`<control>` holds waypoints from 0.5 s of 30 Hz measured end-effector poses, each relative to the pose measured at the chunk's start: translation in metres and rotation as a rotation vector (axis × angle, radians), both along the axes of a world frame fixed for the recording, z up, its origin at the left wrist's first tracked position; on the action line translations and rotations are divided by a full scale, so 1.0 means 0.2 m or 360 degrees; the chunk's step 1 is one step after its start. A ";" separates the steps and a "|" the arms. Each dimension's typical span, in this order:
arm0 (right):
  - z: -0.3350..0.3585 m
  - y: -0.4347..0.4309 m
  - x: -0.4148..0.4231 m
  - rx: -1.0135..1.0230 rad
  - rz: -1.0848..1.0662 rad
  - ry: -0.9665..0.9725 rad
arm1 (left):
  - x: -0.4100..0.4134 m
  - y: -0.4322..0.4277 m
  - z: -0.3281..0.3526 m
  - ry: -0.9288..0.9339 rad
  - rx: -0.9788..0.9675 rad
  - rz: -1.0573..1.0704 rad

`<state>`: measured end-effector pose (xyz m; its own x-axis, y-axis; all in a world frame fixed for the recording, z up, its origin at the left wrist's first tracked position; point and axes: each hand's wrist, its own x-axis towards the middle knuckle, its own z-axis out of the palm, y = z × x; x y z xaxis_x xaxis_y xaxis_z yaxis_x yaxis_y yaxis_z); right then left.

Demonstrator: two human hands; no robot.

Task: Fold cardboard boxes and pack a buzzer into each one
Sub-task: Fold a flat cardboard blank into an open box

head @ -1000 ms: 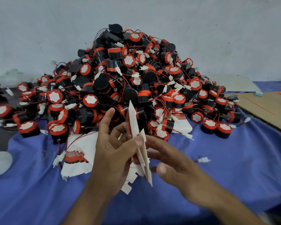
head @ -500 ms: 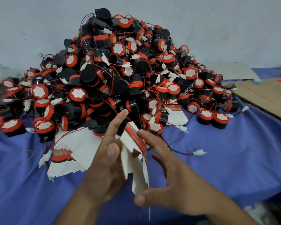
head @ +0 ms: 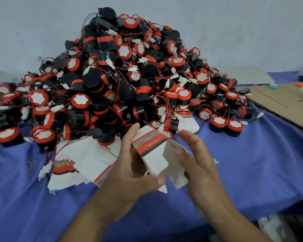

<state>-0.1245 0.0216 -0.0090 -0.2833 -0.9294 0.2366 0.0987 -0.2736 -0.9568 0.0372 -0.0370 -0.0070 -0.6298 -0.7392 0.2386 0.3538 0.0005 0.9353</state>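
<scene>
The half-opened white box (head: 152, 154), banded red and grey, is gripped by the left hand (head: 129, 172). The right hand (head: 198, 165) presses its flap with straight fingers. Behind, heaped buzzers (head: 122, 75) overlie flat boxes (head: 84, 159).

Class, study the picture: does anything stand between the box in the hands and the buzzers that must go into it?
Nothing visible does. The left hand holds the box, the right hand touches its flap, and the buzzers lie piled just behind it.
</scene>
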 end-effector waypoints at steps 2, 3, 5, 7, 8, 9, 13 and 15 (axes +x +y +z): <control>0.00 0.01 0.00 -0.0074 -0.0076 0.0109 | -0.02 0.00 -0.02 -0.0274 -0.0169 0.0053; 0.00 0.01 0.00 -0.0107 -0.0127 0.0203 | -0.02 0.00 -0.03 -0.0412 -0.0237 0.0122; -0.01 0.02 -0.01 -0.0165 -0.0202 0.0450 | -0.01 -0.01 -0.03 -0.0635 -0.0380 0.0284; -0.02 0.02 -0.03 -0.0194 -0.0257 0.0702 | 0.03 -0.02 -0.03 -0.0844 -0.0611 0.0305; -0.02 0.01 -0.04 -0.0202 -0.0291 0.0812 | 0.05 -0.03 -0.04 -0.0946 -0.0716 0.0248; -0.02 0.01 -0.06 -0.0220 -0.0328 0.0913 | 0.06 -0.03 -0.04 -0.1025 -0.0782 0.0167; -0.02 0.00 -0.09 -0.0333 -0.0423 0.1194 | 0.08 -0.02 -0.04 -0.0960 -0.0726 0.0056; -0.02 0.00 -0.10 -0.0348 -0.0383 0.1216 | 0.07 -0.01 -0.04 -0.0881 -0.0664 0.0164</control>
